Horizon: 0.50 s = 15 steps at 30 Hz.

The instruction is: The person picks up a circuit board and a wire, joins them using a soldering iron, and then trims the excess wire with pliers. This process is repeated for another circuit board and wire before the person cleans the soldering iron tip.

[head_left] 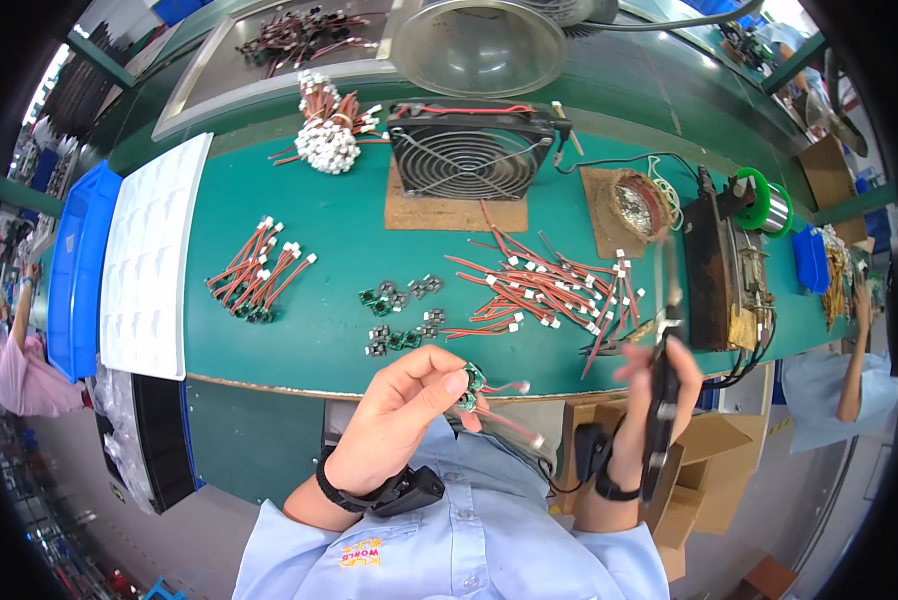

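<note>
My left hand (404,405) pinches small green circuit boards (472,384) between thumb and fingers, just off the bench's front edge. Red and black wires with white connectors (525,387) stick out from them to the right. My right hand (633,398) is closed around a black-handled soldering iron (661,400), smeared by motion, its thin end pointing up and away. Several loose small boards (397,340) lie on the green bench (299,355) beyond my left hand. A heap of loose red-and-black wire leads (539,285) spreads beyond and between my hands. Pliers (601,350) rest near my right hand.
A black fan (469,155) stands at the back, beside a bundle of leads (329,140). Wired boards (259,275) are piled left of centre, near a white tray (154,260) and blue bin (81,270). At right are a dark soldering station (707,285) and solder reel (769,203).
</note>
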Each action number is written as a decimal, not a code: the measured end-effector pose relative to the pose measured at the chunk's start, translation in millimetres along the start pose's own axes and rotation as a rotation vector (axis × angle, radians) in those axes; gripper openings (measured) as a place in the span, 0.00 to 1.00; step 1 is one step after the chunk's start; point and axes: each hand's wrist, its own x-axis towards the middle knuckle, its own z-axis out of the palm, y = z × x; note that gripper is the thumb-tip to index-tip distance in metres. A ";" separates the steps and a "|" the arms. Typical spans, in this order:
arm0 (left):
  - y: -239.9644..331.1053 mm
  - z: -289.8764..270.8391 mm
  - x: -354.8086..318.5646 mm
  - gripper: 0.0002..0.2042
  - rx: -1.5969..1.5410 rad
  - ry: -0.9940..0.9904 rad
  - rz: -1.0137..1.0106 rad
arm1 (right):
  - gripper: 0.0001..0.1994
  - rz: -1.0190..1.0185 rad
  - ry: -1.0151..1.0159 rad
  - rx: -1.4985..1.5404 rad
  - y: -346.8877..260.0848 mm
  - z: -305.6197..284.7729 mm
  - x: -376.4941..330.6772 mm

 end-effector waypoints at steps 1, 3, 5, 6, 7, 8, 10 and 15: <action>-2.1 3.5 2.1 0.05 -0.001 0.026 0.028 | 0.21 -0.059 -0.068 0.030 -7.3 -1.0 -8.4; -6.1 4.5 6.2 0.06 0.000 0.047 0.051 | 0.19 -0.133 -0.102 0.018 -6.6 -5.2 -18.5; -11.6 3.9 10.5 0.05 -0.050 0.117 0.066 | 0.17 -0.203 -0.137 -0.001 -4.5 -8.2 -30.3; -13.7 5.2 11.7 0.06 -0.077 0.148 0.070 | 0.16 -0.135 -0.152 0.072 -3.3 -8.8 -38.2; -15.4 6.6 11.9 0.06 -0.080 0.135 0.060 | 0.15 -0.068 -0.167 0.145 -1.0 -8.4 -45.3; -18.1 6.8 12.2 0.05 -0.029 0.146 0.061 | 0.14 -0.001 -0.180 0.222 4.5 -7.5 -50.1; -23.6 6.7 11.8 0.05 0.070 0.164 0.066 | 0.14 -0.093 -0.164 0.094 21.2 -3.8 -50.8; -26.7 -1.0 7.8 0.05 0.172 0.200 0.095 | 0.16 -0.354 -0.050 -0.436 37.1 -9.4 -14.5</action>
